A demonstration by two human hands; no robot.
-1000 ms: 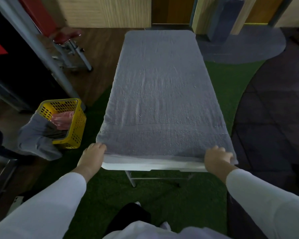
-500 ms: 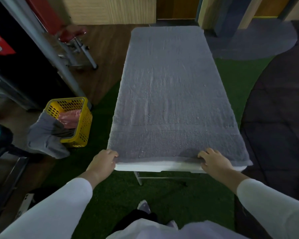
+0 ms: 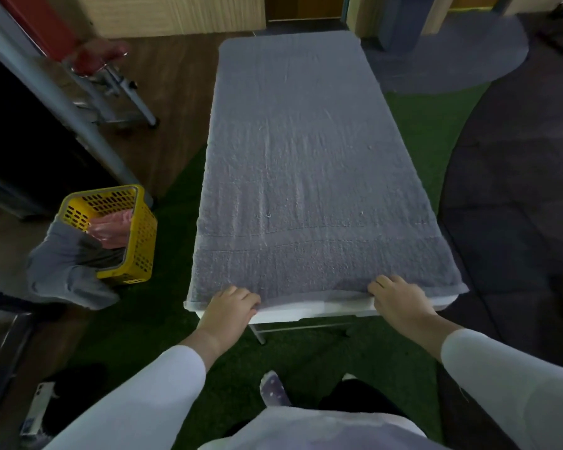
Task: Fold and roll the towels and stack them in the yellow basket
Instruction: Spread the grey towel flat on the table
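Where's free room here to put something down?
The grey towel covers the table; its flat top beyond the left hand and right hand is free. So is the green turf between table and yellow basket. The basket is crowded: pink cloth inside, a grey cloth draped over its rim.

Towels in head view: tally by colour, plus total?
Grey: 2, the spread towel on the table and the draped towel over the basket rim
Pink: 1, the pink towel in the basket
Total: 3
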